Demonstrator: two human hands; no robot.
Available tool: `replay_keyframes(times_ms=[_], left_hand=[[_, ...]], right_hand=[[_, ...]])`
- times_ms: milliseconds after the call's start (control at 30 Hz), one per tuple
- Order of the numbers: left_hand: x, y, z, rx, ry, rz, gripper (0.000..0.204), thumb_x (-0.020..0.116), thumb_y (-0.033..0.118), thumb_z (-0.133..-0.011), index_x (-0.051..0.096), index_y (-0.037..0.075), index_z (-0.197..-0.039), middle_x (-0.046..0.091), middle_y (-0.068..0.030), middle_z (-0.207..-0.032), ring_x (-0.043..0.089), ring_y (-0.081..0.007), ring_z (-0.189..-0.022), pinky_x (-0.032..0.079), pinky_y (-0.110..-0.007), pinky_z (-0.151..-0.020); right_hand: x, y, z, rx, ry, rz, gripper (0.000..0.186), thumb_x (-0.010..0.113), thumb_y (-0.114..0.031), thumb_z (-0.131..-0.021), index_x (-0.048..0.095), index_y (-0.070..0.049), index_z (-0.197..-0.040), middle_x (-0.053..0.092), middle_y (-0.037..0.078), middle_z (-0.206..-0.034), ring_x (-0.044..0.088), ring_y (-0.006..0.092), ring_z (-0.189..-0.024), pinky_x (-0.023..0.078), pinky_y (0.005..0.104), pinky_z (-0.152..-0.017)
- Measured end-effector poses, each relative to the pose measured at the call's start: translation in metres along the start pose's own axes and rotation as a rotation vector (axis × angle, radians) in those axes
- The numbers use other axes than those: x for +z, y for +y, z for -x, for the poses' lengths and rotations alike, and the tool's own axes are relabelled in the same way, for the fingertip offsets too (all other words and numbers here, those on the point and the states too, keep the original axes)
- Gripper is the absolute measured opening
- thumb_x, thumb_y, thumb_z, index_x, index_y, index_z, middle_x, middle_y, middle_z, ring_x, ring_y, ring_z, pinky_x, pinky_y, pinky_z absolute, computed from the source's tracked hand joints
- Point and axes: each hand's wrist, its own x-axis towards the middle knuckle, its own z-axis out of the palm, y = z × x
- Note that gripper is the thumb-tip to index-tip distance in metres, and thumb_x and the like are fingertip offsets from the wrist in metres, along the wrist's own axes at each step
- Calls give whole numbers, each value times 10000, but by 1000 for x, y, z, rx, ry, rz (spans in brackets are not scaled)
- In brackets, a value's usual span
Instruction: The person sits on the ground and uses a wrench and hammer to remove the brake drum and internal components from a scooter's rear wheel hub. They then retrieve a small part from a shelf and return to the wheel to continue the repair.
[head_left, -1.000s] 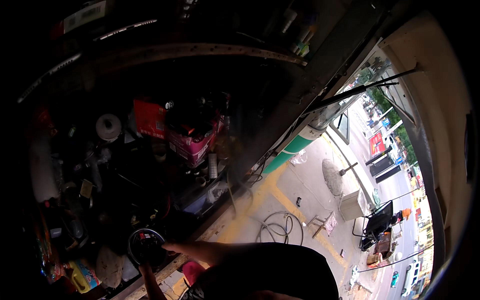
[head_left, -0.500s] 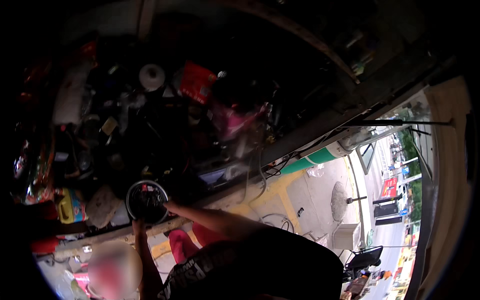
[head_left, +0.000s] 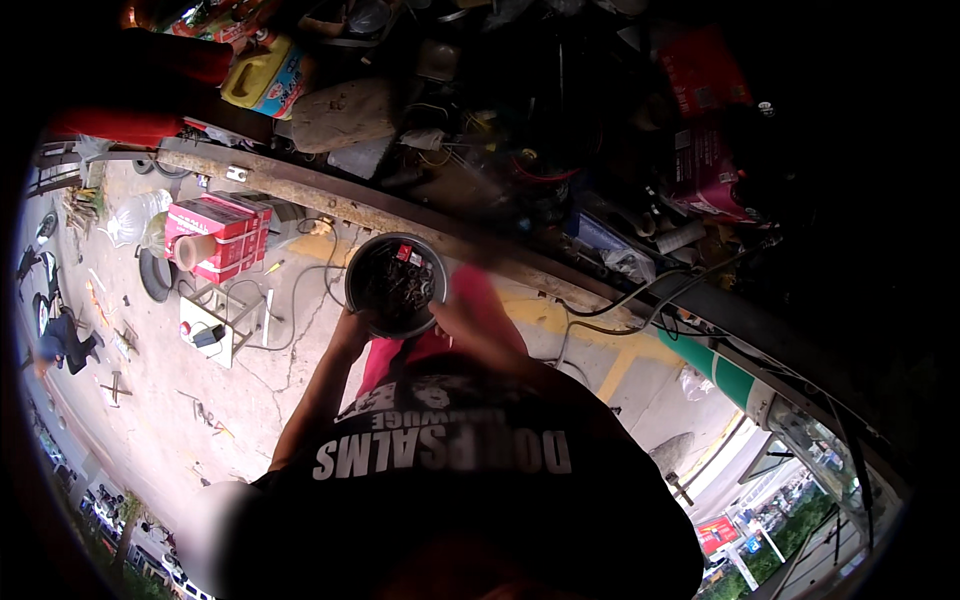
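A round dark bowl (head_left: 440, 268) with a grey rim is held in front of my body, just on my side of the cluttered shelf's edge. Inside lie many small dark metal-looking pieces (head_left: 392, 288), too small to name, and a little red-and-white packet (head_left: 405, 253). My left hand (head_left: 350, 330) grips the near left side of the rim. On the near right side, my right hand (head_left: 452, 320) is closed on the rim too. The fingers under the bowl are partly hidden.
Beyond the rusty shelf edge (head_left: 320, 203) lie a yellow jug (head_left: 262, 75), a flat stone-like slab (head_left: 345, 115) and dim clutter. A red carton (head_left: 225, 255) and an upturned small table (head_left: 205, 335) stand left. A green cylinder (head_left: 715, 365) and cables are to the right.
My view has swung, so more ground shows at the left. The bowl has come away from the shelf edge toward my body, with both hands still on it.
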Motion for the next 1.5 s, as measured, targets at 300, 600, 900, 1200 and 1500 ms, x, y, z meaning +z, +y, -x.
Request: replay_keyframes(times_ms=[300, 600, 900, 1200, 1500], left_hand=[[2, -4, 20, 81, 157, 184, 571, 457, -27, -719, 437, -14, -1289, 591, -184, -1099, 626, -301, -940, 547, -381, -771], [18, 19, 21, 42, 242, 187, 539, 470, -13, -705, 469, -45, -1244, 594, -152, -1072, 622, -240, -900, 522, -315, -723], [-2, -5, 13, 6, 174, 125, 565, 470, 39, -753, 408, -48, -1307, 543, -154, -1225, 580, -265, -1069, 497, -353, -893], [6, 10, -1, -33, 143, 41, 591, 455, 38, -758, 387, -37, -1340, 524, -158, -1270, 567, -262, -1104, 493, -347, -892], [46, 51, -72, 137, 69, 117, 595, 421, -21, -747, 375, -30, -1340, 520, -175, -1270, 572, -278, -1104, 515, -358, -879]], right_hand=[[-27, -32, -8, -129, -271, -10, 354, 513, -348, -940, 575, -6, -1006, 637, 97, -757, 632, 178, -583, 507, 309, -492], [-179, -76, -114, -576, 822, 761, 598, 637, -138, -777, 413, -3, -1315, 397, 221, -1356, 417, 408, -1216, 379, 446, -995], [-153, -56, -133, -465, 803, 977, 638, 591, -53, -703, 429, -150, -1313, 280, 216, -1444, 310, 445, -1293, 332, 529, -1016], [-112, -89, -124, -576, 804, 1049, 302, 609, -198, -808, 587, -63, -1077, 564, 168, -1092, 510, 364, -1098, 389, 516, -945], [-119, -83, -154, -474, 736, 866, 346, 593, -111, -805, 537, -25, -1135, 577, 204, -1086, 590, 344, -973, 491, 429, -828]])
